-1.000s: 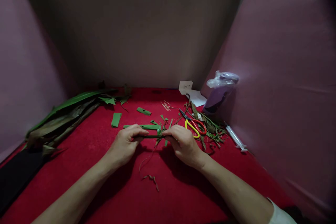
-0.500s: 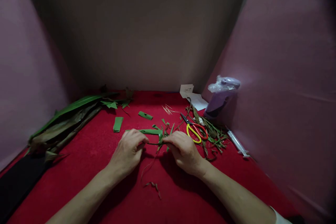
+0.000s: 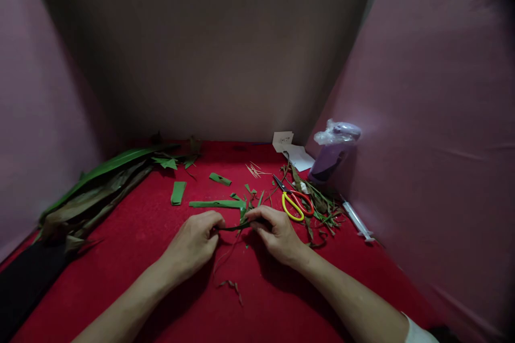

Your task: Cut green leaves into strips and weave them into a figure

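Between my two hands stretches a thin dark leaf strip [image 3: 233,228], its ends hidden in my fingers. My left hand [image 3: 196,236] pinches the left end, and my right hand [image 3: 277,233] pinches the right end. Just beyond the hands lies a long flat green leaf strip [image 3: 215,204], with small leaf scraps [image 3: 248,198] at its right end. A thin reddish strand [image 3: 225,255] hangs or lies below the strip; I cannot tell which. Nearer to me is a curled brown leaf shred [image 3: 232,285]. Scissors [image 3: 296,205] with yellow and red handles rest open to the right of my right hand.
Large leaves [image 3: 104,177] and a black object [image 3: 32,273] lie at left. Two green leaf pieces [image 3: 178,193] [image 3: 220,178] and toothpicks [image 3: 254,170] are farther back. At right are leaf trimmings [image 3: 325,206], white papers [image 3: 298,157], a purple bottle [image 3: 332,158] and a syringe [image 3: 357,221].
The stretch of dark strip showing between my hands has grown longer and its left end tilts lower. My left hand has drawn slightly left and down. The view has shifted a little.
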Motion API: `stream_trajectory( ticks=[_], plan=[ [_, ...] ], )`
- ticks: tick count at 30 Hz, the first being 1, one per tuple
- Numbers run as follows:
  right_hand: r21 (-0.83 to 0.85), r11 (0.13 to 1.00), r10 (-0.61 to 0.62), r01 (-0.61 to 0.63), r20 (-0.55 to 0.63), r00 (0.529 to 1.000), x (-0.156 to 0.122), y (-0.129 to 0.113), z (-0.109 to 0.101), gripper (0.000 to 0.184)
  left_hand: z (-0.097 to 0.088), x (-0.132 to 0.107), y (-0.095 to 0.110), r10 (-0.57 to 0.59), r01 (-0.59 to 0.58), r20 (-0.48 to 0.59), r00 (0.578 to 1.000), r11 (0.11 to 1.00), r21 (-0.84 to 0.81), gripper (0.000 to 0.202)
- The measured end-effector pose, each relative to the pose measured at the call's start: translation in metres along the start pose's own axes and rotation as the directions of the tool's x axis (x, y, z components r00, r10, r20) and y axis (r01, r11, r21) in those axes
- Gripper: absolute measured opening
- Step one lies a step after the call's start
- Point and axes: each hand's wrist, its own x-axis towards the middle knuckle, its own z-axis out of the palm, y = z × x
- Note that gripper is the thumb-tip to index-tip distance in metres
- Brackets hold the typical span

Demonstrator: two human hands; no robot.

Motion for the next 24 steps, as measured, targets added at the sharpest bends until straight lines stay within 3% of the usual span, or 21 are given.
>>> stream_trajectory(
  ticks=[4,9,17,22,24],
  plan=[
    [-0.038,0.999,-0.034,0.034,-0.002,0.999,0.001,-0.001,-0.002,0.024,-0.002,0.001,0.005,0.008,-0.005,0.032,0.999,0.996,-0.093,0.013],
    [-0.097,0.989,-0.115,0.116,0.018,0.993,0.0,-0.004,-0.002,0.022,-0.002,0.001,0.005,0.019,-0.012,0.055,0.998,0.992,-0.123,0.016],
    [-0.164,0.943,-0.295,0.291,0.0,0.955,-0.001,-0.009,-0.003,0.023,0.0,-0.001,0.003,0.015,-0.012,0.049,0.999,0.998,-0.063,0.012],
    [-0.193,0.934,-0.301,0.301,0.03,0.953,0.0,-0.011,-0.004,0.024,0.002,-0.004,0.001,0.05,-0.054,0.037,0.998,0.994,0.092,0.017],
    [-0.185,0.936,-0.297,0.298,0.033,0.954,0.0,-0.011,-0.004,0.024,0.004,-0.004,0.0,0.063,-0.064,0.015,0.998,0.995,0.08,0.018]
  ],
)
